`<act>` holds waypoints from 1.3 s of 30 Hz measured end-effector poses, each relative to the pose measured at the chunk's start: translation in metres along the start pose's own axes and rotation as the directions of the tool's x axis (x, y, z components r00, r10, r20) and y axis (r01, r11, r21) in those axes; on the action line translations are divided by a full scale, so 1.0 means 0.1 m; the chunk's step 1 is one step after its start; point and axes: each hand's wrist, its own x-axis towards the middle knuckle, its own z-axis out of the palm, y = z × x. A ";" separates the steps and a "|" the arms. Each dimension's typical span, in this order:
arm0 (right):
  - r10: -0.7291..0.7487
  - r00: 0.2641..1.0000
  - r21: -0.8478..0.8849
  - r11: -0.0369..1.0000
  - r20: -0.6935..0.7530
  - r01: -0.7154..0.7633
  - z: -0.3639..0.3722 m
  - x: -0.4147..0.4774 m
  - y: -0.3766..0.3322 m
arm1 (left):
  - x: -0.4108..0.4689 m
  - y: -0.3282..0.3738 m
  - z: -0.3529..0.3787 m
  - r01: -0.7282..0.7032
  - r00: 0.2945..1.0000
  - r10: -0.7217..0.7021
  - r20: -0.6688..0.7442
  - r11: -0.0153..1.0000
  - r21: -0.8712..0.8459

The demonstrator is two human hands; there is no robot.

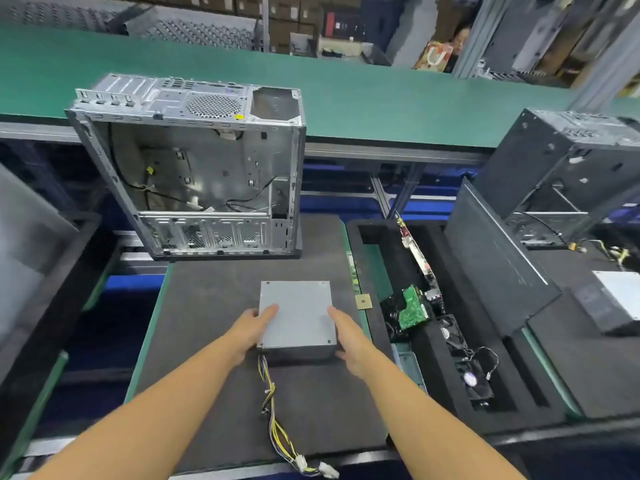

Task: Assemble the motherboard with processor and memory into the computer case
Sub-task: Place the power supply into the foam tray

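A boxy, matte-grey sheet-metal power supply is sitting on the dark foam-topped table. The left hand and right hand are clamping their fingers on its sides, thumbs lying on top. Its yellow-and-black cable bundle is trailing toward the person. The bare-steel computer case is lying open side up at the table's far end, with its perforated rear panel pointing away and its outline nearly square.

Both arms reach forward, left grip and right grip clasping a grey box.
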 end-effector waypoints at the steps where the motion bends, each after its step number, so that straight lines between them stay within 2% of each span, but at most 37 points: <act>1: -0.002 1.000 0.015 1.000 0.016 0.002 0.05 0.01 -0.02 | 0.04 -0.02 0.02 0.005 0.999 -0.005 -0.034 1.000 0.000; 5: -0.048 0.999 0.083 0.995 0.011 0.047 0.18 0.02 0.03 | 0.05 -0.08 0.07 0.037 0.992 -0.048 -0.113 0.994 -0.103; 7: -0.077 0.997 0.106 0.991 0.003 0.076 0.16 -0.03 0.06 | 0.02 -0.07 0.09 0.005 0.995 -0.018 -0.096 0.992 -0.130; 11: -0.083 0.996 0.167 0.982 -0.022 0.085 -0.06 -0.13 0.05 | -0.07 0.04 0.09 -0.050 0.999 0.051 0.010 0.996 -0.075; 15: -0.120 0.992 0.219 0.967 -0.048 0.128 -0.27 -0.19 0.10 | -0.13 0.22 0.25 -0.159 0.984 0.169 0.055 0.976 -0.151; 18: -0.211 0.973 0.236 0.944 -0.098 0.229 -0.37 -0.29 0.11 | -0.25 0.39 0.41 -0.254 0.961 0.257 0.100 0.966 -0.042; 20: -0.259 0.959 0.226 0.933 -0.115 0.279 -0.45 -0.39 0.07 | -0.40 0.46 0.51 -0.385 0.919 0.378 0.110 0.921 0.055; 22: -0.271 0.957 0.229 0.930 -0.103 0.288 -0.56 -0.47 0.02 | -0.57 0.43 0.61 -0.570 0.822 0.559 0.112 0.806 0.158; 24: -0.227 0.967 0.307 0.918 -0.117 0.253 -0.66 -0.56 -0.05 | -0.70 0.37 0.72 -0.701 0.706 0.703 0.089 0.675 0.229; 27: -0.131 0.988 0.521 0.840 -0.081 0.154 -0.72 -0.69 -0.19 | -0.74 0.31 0.86 -0.771 0.574 0.815 0.081 0.505 0.388; 29: -0.087 0.996 0.501 0.862 -0.008 0.080 -0.70 -0.77 -0.34 | -0.73 0.30 0.92 -0.783 0.471 0.866 0.168 0.323 0.532; 31: -0.023 1.000 0.445 0.895 -0.010 0.025 -0.63 -0.86 -0.50 | -0.73 0.32 0.95 -0.789 0.366 0.893 0.261 0.149 0.596; 35: 0.062 0.971 0.370 0.928 -0.233 0.029 -0.58 -0.95 -0.69 | -0.69 0.35 0.97 -0.723 0.073 0.868 0.491 -0.293 0.626; 37: 0.065 0.969 0.391 0.920 -0.240 0.035 -0.59 -1.01 -0.69 | -0.66 0.40 0.94 -0.674 0.005 0.821 0.571 -0.419 0.609; 39: 0.008 0.965 0.471 0.874 -0.260 0.120 -0.59 -1.01 -0.62 | -0.64 0.46 0.91 -0.638 -0.012 0.782 0.624 -0.486 0.597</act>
